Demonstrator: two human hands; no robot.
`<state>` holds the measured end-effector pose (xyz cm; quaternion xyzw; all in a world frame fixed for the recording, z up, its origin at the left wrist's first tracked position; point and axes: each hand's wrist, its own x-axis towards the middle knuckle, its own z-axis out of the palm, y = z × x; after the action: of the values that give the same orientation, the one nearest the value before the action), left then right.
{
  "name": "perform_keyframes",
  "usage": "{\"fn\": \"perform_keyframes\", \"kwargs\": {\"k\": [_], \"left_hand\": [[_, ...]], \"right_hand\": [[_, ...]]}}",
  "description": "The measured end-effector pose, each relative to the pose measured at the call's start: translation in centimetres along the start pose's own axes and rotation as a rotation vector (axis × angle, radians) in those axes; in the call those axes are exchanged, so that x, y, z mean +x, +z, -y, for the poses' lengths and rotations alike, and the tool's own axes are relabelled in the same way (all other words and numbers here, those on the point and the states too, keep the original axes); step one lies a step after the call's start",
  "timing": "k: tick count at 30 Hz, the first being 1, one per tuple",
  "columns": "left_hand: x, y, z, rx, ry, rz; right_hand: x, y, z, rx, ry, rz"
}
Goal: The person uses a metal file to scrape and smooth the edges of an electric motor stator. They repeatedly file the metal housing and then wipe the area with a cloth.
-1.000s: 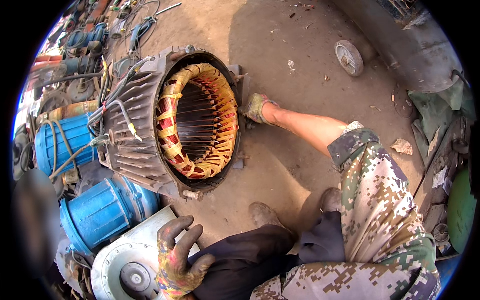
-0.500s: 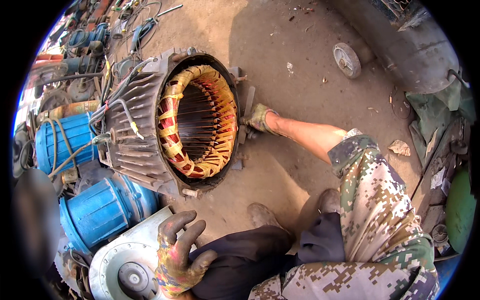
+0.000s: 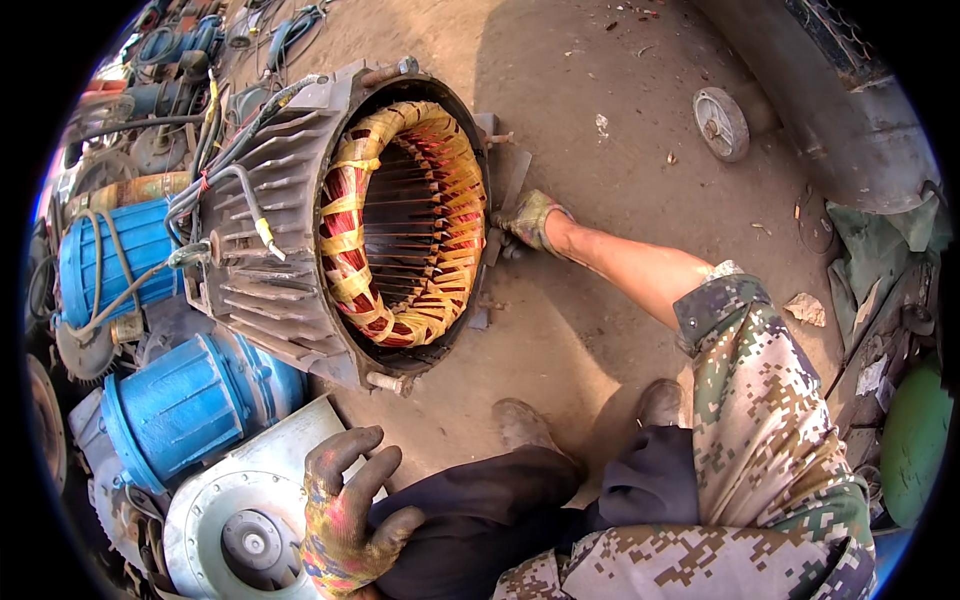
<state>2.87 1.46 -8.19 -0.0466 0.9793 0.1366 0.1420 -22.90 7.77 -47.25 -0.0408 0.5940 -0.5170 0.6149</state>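
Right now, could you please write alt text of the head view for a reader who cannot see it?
A person's gloved right hand reaches to the rim of a large grey motor stator lying on its side on dirt ground, its copper windings exposed. The gloved left hand rests open on the person's dark trouser knee, beside blue motors.

A blue motor (image 3: 190, 405) lies just beyond the left hand (image 3: 345, 510), with a second blue motor (image 3: 105, 255) farther out among tangled cables (image 3: 225, 165). Well beyond the right hand (image 3: 530, 220), a small metal wheel (image 3: 720, 122) rests on the dirt ground (image 3: 600, 80) beside a large grey housing (image 3: 850, 130).
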Motion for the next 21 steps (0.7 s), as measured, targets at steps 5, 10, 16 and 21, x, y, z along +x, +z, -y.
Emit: {"fn": "perform_keyframes", "kwargs": {"k": [5,10,16,21], "left_hand": [[2.2,0.3,-0.2,-0.021,0.064,0.001],[1.6,0.2,-0.8,0.008,0.056,0.026],[0.2,0.1,-0.9,-0.011,0.058,-0.019],[0.3,-0.6,-1.0,-0.075,0.042,0.042]], "right_hand": [[4.2,-0.3,-5.6,-0.96,-0.44,-0.02],[2.5,0.9,-6.9,-0.931,-0.508,-0.018],[-2.4,-3.0,-0.4,0.109,-0.243,-0.183],[3.8,-4.6,-4.0,-0.752,-0.512,-0.292]]}}
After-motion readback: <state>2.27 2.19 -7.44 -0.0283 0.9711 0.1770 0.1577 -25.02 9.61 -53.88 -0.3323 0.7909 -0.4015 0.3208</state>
